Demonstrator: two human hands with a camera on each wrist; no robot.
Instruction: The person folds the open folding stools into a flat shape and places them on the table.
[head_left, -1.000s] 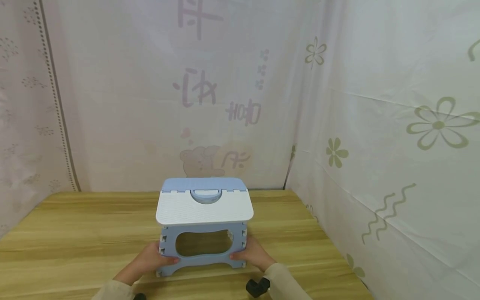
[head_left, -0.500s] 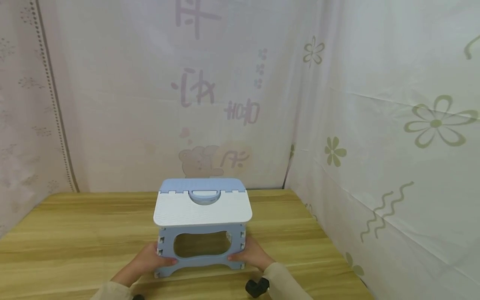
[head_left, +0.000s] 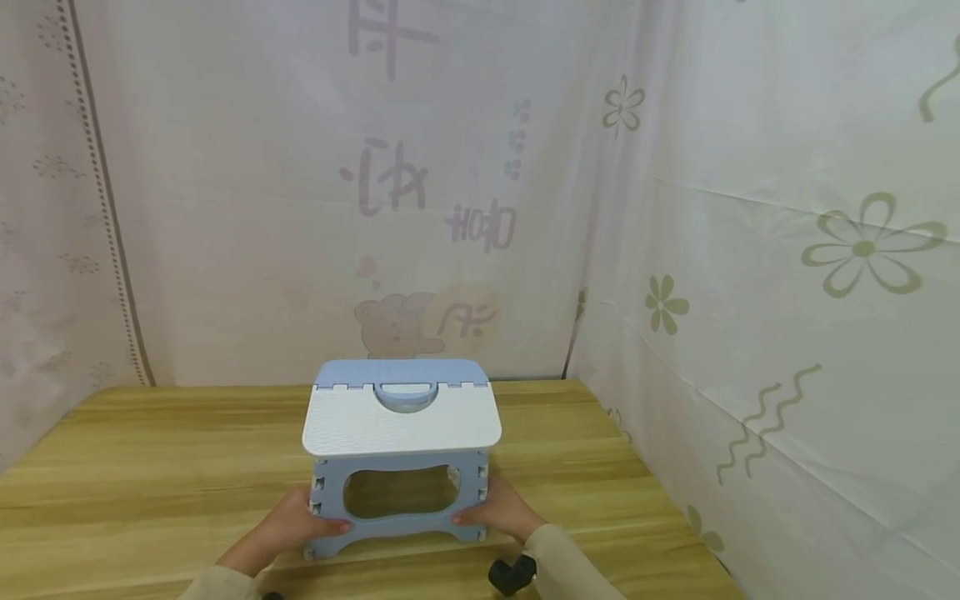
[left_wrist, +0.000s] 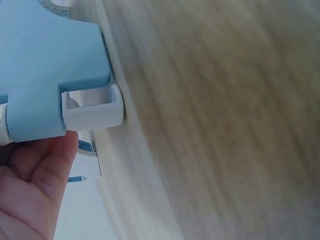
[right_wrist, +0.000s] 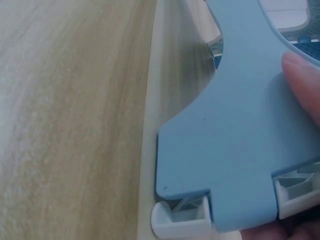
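Observation:
A folding step stool (head_left: pixel 401 421) with a white and light-blue top stands unfolded on the wooden table, its light-blue leg panel facing me. My left hand (head_left: pixel 283 525) grips the left side of this panel low down, thumb on the front. On the opposite side my right hand (head_left: pixel 510 510) holds it the same way, its thumb beside the oval opening. In the left wrist view, fingers (left_wrist: pixel 52 160) curl behind the blue leg (left_wrist: pixel 55 60). The right wrist view has the thumb (right_wrist: pixel 302 82) pressed on the leg's face (right_wrist: pixel 225 140), with fingertips partly hidden behind the hinges.
The wood-grain table (head_left: pixel 172 467) extends around the stool. Printed cloth curtains (head_left: pixel 247 208) hang behind it and along the right side (head_left: pixel 750 275). A black angled piece (head_left: pixel 512 575) shows beside my right sleeve (head_left: pixel 566 567).
The stool and both hands sit slightly further left and lower in the head view, while the background also shifts left. Both hands keep the same hold.

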